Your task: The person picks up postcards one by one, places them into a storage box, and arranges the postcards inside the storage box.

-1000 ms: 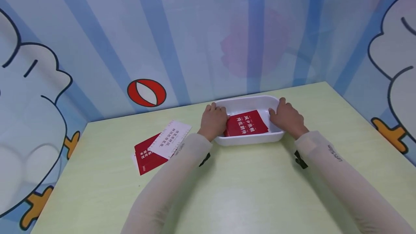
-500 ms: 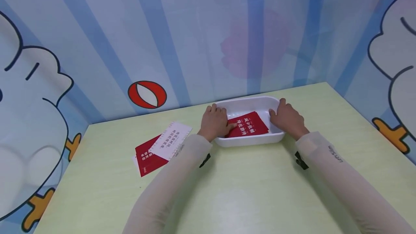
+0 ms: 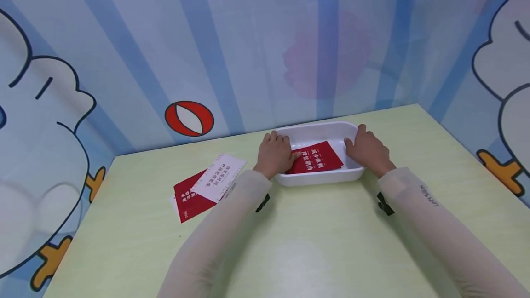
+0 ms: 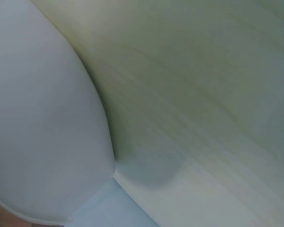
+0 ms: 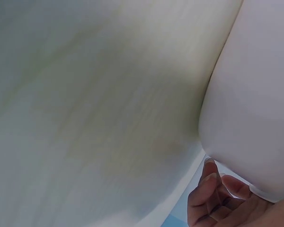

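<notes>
A white plastic tray (image 3: 320, 178) sits at the back of the table, with a stack of red printed cards (image 3: 319, 156) lying flat inside. My left hand (image 3: 272, 155) grips its left end, fingers over the outside and thumb extending inward across the edge of the cards. At the other end, my right hand (image 3: 369, 152) holds the rim with the thumb on the inside. In the right wrist view, curled fingers (image 5: 213, 201) show beside the tray's outer wall (image 5: 255, 94). The left wrist view is mostly tray wall (image 4: 47, 113) and tabletop; only a sliver of skin appears there.
Left of the tray, a white printed card (image 3: 221, 178) overlaps a red card (image 3: 192, 203), with another pale edge underneath. My left sleeve (image 3: 223, 224) partly covers them. A blue striped cartoon backdrop (image 3: 256, 49) rises behind the pale green table (image 3: 314, 238).
My left thumb has come out from the tray's side onto the red cards. The tray and my right hand stay in place; the view shifts only slightly.
</notes>
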The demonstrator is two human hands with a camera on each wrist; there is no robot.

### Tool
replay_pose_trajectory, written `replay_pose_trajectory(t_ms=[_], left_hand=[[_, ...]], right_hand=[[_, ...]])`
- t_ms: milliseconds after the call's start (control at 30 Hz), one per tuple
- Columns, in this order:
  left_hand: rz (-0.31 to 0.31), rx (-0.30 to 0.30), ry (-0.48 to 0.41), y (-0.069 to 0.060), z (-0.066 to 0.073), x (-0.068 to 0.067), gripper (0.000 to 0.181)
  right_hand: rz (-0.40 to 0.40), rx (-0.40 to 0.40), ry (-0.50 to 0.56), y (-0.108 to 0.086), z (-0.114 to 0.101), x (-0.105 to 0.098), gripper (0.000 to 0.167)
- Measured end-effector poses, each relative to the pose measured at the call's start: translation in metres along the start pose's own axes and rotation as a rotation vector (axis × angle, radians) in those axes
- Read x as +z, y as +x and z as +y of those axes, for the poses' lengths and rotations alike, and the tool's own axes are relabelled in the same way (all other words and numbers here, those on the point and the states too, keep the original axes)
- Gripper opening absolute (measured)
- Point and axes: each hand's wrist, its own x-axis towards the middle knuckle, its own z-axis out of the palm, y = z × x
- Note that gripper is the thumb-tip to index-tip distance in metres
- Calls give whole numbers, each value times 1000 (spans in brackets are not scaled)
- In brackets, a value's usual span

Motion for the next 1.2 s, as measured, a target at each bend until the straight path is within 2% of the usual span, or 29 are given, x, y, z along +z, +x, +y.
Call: replay_pose_trajectory(t_ms=[133,267,367,567,900,1067,1200], left_hand=[[2,-10,-57,-1,-6,1,62],[13,-24,-184,-2,-12,2,58],[43,-25,-266,0,-16,2,53],[101,-11,-352,3,-19,-1,46],[156,40,-451,4,-16,-7,39],[163,44,-465,6,-23,-12,40],[163,39,-476,5,-30,-11,42]], right_hand=[[-9,-7,2,2,-4,3,69],[-19,-15,4,4,-8,4,69],[-23,-19,9,7,-9,4,69],[-17,-33,26,11,-8,-1,68],[-23,-16,23,6,4,-5,67],[-20,-8,18,8,5,-7,69],[-24,2,13,9,5,-7,69]])
